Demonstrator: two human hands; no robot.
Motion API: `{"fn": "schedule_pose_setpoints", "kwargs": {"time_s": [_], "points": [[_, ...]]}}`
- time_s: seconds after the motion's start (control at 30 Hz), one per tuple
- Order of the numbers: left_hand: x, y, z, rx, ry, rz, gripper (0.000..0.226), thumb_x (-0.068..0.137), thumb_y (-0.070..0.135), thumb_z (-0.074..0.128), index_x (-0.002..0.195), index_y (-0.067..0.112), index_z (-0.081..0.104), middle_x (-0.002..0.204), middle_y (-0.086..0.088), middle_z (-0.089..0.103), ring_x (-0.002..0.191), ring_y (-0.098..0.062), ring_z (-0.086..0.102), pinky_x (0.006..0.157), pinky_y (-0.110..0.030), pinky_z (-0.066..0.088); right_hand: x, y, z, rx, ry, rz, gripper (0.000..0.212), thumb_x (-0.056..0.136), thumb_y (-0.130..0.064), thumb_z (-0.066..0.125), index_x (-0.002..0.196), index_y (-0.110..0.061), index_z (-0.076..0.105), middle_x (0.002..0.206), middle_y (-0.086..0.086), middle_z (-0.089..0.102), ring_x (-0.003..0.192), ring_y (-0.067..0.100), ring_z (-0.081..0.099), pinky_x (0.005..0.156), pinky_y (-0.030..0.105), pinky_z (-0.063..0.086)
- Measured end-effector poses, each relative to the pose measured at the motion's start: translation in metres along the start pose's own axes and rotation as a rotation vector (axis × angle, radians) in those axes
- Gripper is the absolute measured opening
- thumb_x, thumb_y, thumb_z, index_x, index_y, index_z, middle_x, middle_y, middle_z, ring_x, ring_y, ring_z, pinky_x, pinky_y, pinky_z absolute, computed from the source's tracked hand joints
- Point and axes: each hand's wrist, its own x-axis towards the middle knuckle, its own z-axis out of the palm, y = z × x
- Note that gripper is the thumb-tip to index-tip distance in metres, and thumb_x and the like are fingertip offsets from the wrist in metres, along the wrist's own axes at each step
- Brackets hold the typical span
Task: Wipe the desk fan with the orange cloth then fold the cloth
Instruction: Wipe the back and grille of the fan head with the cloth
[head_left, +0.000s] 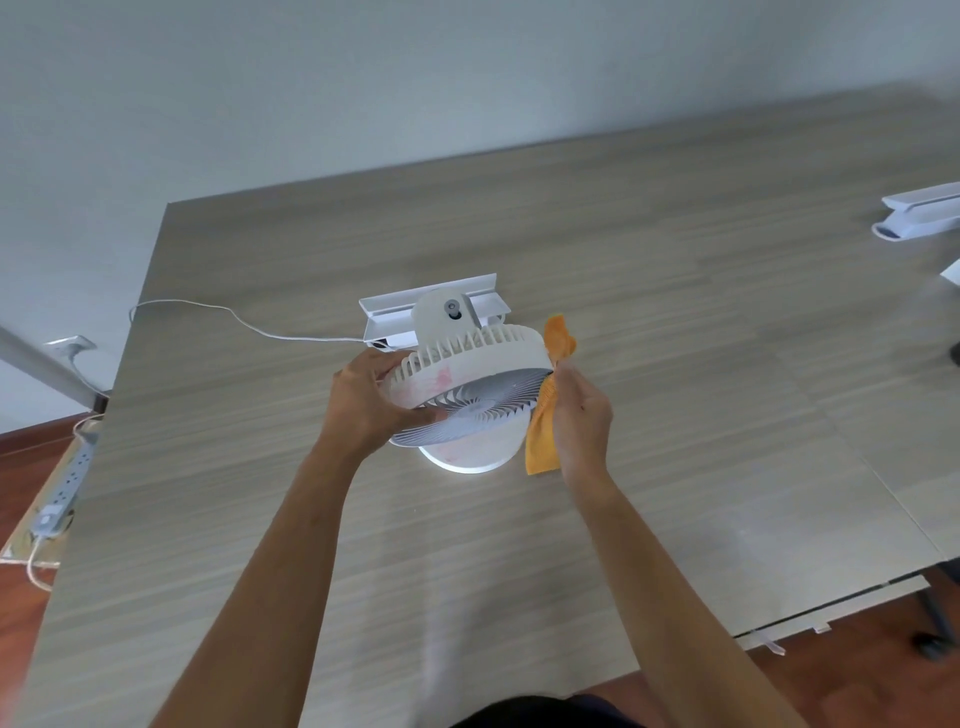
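Wiping in progress: desk fan (470, 384) mid-bench, head tilted down. Left hand (371, 400) grips rim at 9 o'clock; right hand (582, 415) pinches orange cloth (545, 421) against 3 o'clock edge. Fan likely light, rigid plastic, thin grille fragile: hold rim. Cloth limp, soft.

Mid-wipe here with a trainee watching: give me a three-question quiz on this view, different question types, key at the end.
1. True or false: the orange cloth lies folded flat on the table.
2. Which hand steadies the desk fan? A) left hand B) right hand
3. Fill in: the fan's white cable runs off toward the table's ____ edge.

Key: 1 false, the right hand holds it against the fan's right rim. 2 A. 3 left.
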Motion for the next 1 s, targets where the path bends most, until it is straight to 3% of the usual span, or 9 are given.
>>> {"fn": "schedule_pose_setpoints", "kwargs": {"time_s": [0.1,0.2,0.27,0.33,0.47,0.6,0.77,0.9,1.0], "points": [[-0.001,0.001,0.002,0.015,0.008,0.004,0.075,0.045,0.021,0.097,0.116,0.017,0.070,0.103,0.004,0.065,0.094,-0.015,0.061,0.084,-0.025,0.046,-0.009,-0.008,0.002,-0.166,0.013,-0.206,0.031,0.099,-0.039,0.044,0.102,-0.030,0.073,0.061,0.000,0.061,0.066,0.018,0.059,0.070,0.031,0.051],[-0.001,0.003,0.002,0.030,0.014,0.030,0.073,0.045,0.022,0.096,0.114,0.018,0.071,0.100,0.003,0.065,0.092,-0.016,0.061,0.083,-0.027,0.048,-0.015,-0.013,0.005,-0.295,0.034,-0.388,0.033,0.101,-0.028,0.045,0.124,-0.019,0.066,0.091,0.010,0.074,0.076,0.021,0.064,0.069,0.032,0.049],[-0.002,0.004,0.003,0.048,0.020,0.046,0.072,0.045,0.023,0.096,0.113,0.018,0.071,0.098,0.002,0.065,0.090,-0.018,0.061,0.083,-0.030,0.050,-0.021,-0.019,0.010,-0.325,0.036,-0.514,0.036,0.101,-0.024,0.046,0.134,-0.019,0.058,0.123,0.009,0.068,0.104,0.020,0.066,0.081,0.030,0.052],[-0.002,0.005,0.004,0.064,0.029,0.047,0.071,0.045,0.025,0.096,0.112,0.018,0.072,0.098,0.001,0.065,0.090,-0.020,0.062,0.082,-0.032,0.051,-0.029,-0.024,0.018,-0.366,0.048,-0.688,0.036,0.099,-0.018,0.049,0.134,-0.019,0.055,0.136,0.008,0.059,0.126,0.022,0.055,0.095,0.037,0.051],[-0.002,0.006,0.006,0.078,0.040,0.028,0.069,0.044,0.031,0.096,0.108,0.019,0.073,0.093,0.001,0.065,0.086,-0.021,0.063,0.076,-0.031,0.051,-0.035,-0.025,0.033,-0.491,0.106,-0.939,0.031,0.094,-0.006,0.058,0.125,-0.004,0.064,0.131,0.010,0.062,0.128,0.028,0.053,0.099,0.046,0.049],[-0.003,0.012,0.009,0.099,0.034,0.032,0.065,0.040,0.047,0.084,0.101,0.025,0.074,0.089,-0.001,0.065,0.079,-0.018,0.061,0.072,-0.026,0.047,-0.040,-0.021,0.040,-0.621,0.103,-1.058,0.030,0.097,-0.012,0.056,0.125,-0.005,0.064,0.133,0.012,0.060,0.129,0.027,0.052,0.101,0.047,0.046],[-0.008,0.012,0.009,0.101,0.015,0.026,0.062,0.039,0.056,0.068,0.087,0.017,0.073,0.087,-0.005,0.065,0.077,-0.023,0.061,0.071,-0.029,0.047,-0.052,-0.016,0.051,-0.636,0.043,-1.163,0.029,0.093,-0.012,0.061,0.120,-0.005,0.067,0.131,0.013,0.062,0.127,0.029,0.054,0.104,0.049,0.044],[-0.004,0.012,0.010,0.155,-0.015,0.004,0.052,0.050,0.040,0.086,0.093,0.016,0.073,0.091,-0.006,0.065,0.083,-0.026,0.062,0.075,-0.031,0.048,-0.047,-0.015,0.044,-0.648,0.047,-1.199,0.029,0.097,-0.015,0.056,0.122,-0.006,0.066,0.131,0.012,0.062,0.127,0.029,0.054,0.104,0.049,0.044],[-0.003,0.011,0.011,0.179,-0.010,0.025,0.059,0.051,0.036,0.091,0.104,0.020,0.073,0.094,-0.001,0.066,0.084,-0.020,0.061,0.078,-0.029,0.048,-0.040,-0.013,0.036,-0.582,0.038,-1.169,0.029,0.096,-0.013,0.057,0.122,-0.007,0.067,0.130,0.011,0.062,0.128,0.028,0.053,0.106,0.050,0.042]]}}
